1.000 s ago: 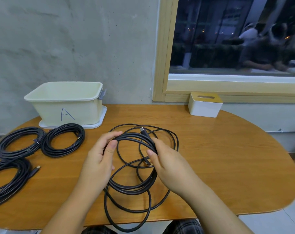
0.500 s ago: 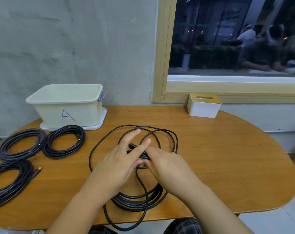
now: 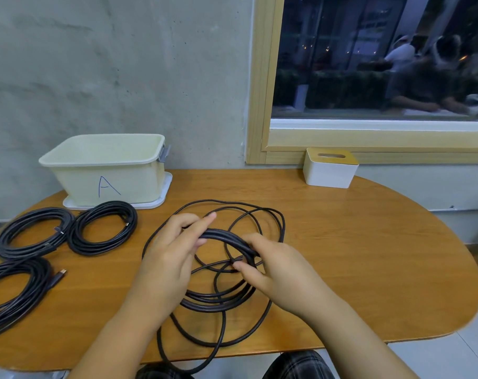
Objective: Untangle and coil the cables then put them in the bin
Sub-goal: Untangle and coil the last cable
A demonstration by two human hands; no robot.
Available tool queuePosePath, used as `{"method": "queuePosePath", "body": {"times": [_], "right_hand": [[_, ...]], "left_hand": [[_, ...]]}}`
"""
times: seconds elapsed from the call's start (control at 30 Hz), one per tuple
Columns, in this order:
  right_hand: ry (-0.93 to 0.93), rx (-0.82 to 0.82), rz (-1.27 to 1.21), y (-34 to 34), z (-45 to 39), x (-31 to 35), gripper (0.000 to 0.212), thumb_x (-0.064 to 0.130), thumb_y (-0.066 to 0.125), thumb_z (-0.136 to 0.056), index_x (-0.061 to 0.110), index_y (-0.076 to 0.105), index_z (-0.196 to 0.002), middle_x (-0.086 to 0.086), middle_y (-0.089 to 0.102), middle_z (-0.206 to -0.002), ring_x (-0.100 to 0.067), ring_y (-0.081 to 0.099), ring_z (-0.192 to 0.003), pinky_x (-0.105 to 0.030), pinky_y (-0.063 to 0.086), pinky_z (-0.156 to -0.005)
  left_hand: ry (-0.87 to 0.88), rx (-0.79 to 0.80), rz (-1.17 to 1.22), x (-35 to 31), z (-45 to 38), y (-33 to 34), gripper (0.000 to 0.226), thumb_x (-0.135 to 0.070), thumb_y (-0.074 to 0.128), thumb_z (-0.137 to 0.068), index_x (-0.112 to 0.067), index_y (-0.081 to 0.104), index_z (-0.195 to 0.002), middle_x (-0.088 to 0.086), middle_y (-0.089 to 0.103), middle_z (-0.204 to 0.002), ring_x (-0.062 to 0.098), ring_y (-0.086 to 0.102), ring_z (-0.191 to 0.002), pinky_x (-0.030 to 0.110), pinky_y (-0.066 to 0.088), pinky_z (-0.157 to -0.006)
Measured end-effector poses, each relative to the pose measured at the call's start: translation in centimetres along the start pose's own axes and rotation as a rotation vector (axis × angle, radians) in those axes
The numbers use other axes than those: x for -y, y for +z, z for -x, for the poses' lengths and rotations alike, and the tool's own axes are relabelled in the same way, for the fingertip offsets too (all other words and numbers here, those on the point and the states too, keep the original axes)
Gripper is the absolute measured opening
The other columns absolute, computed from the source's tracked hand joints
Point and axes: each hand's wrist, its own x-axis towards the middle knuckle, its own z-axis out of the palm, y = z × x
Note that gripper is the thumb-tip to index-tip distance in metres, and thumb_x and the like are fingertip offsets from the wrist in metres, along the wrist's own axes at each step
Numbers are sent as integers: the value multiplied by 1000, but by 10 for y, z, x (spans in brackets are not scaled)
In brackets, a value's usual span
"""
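Lower-left coil (image 3: pixel 12 294) cut by frame edge; cable loop (image 3: pixel 194 362) dips below table edge.

The bin (image 3: pixel 106 170) sits at the table's (image 3: pixel 369 255) back-left edge, three coils (image 3: pixel 102 231) before it along the left edge. The box (image 3: pixel 329 168) stands at the back edge. My cable (image 3: pixel 218 296) lies by the front edge.

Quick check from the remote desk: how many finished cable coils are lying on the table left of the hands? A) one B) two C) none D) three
D: three coils lie on the table in front of the bin, apart from the loose cable that both hands hold.
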Motion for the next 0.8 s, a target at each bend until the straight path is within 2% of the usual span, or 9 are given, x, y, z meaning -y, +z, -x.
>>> {"method": "queuePosePath", "body": {"times": [0.13,0.23,0.3,0.37,0.47,0.57,0.63,0.73,0.8], "right_hand": [[43,53,-148,2,3,-1,37,44,46,-95,28,45,-128,15,62,-101,2,56,-89,-21,49,-78],[34,34,-205,3,2,3,38,47,35,-95,30,43,-128,17,60,-89,3,56,-86,-17,46,-74],[22,13,-202,4,2,6,49,54,25,-90,30,42,-129,18,54,-81,2,53,-81,-17,43,-70],[12,1,-182,4,2,8,56,56,20,-88,28,41,-131,16,53,-81,-1,54,-80,-22,45,-70],[16,20,-100,2,1,9,51,52,20,-93,27,40,-132,12,57,-90,-6,56,-83,-27,46,-72],[36,51,-21,2,0,7,43,44,27,-99,25,36,-137,14,53,-92,-6,53,-83,-22,42,-69],[35,79,34,3,-1,6,43,43,27,-100,23,36,-137,11,55,-94,-10,54,-84,-25,42,-69],[-18,104,113,6,-2,7,44,44,26,-99,21,39,-134,3,61,-104,-18,58,-87,-33,46,-72],[-58,94,142,7,-2,8,46,45,26,-99,20,39,-134,1,61,-107,-19,59,-88,-34,48,-72]], "left_hand": [[-50,-90,11,-2,-2,-4,44,4,47,-86,-4,52,-129,1,50,-105,-16,41,-107,-1,31,-89],[-114,-105,55,0,0,-3,38,-17,40,-94,-8,53,-129,-7,50,-103,-13,43,-105,1,31,-88],[-160,-87,76,3,2,-3,40,-25,35,-95,-15,55,-128,-14,49,-108,-11,44,-105,1,31,-88],[-203,-39,91,8,5,-2,38,-31,34,-96,-28,55,-127,-20,47,-113,-8,47,-102,4,35,-86],[-268,88,58,15,8,-2,33,-42,29,-98,-47,48,-125,-31,45,-114,-4,47,-106,10,36,-86],[-284,217,-94,19,12,0,32,-50,23,-99,-53,37,-128,-33,41,-119,1,34,-123,20,25,-99],[-253,255,-137,18,13,1,41,-54,17,-95,-55,34,-132,-35,39,-122,-2,23,-129,30,22,-104],[-144,341,-126,9,9,6,45,-51,15,-96,-53,32,-137,-30,47,-119,-11,29,-120,30,22,-104],[-59,378,-90,2,4,9,44,-50,19,-97,-50,27,-140,-24,52,-103,-9,41,-100,21,32,-94]]}}
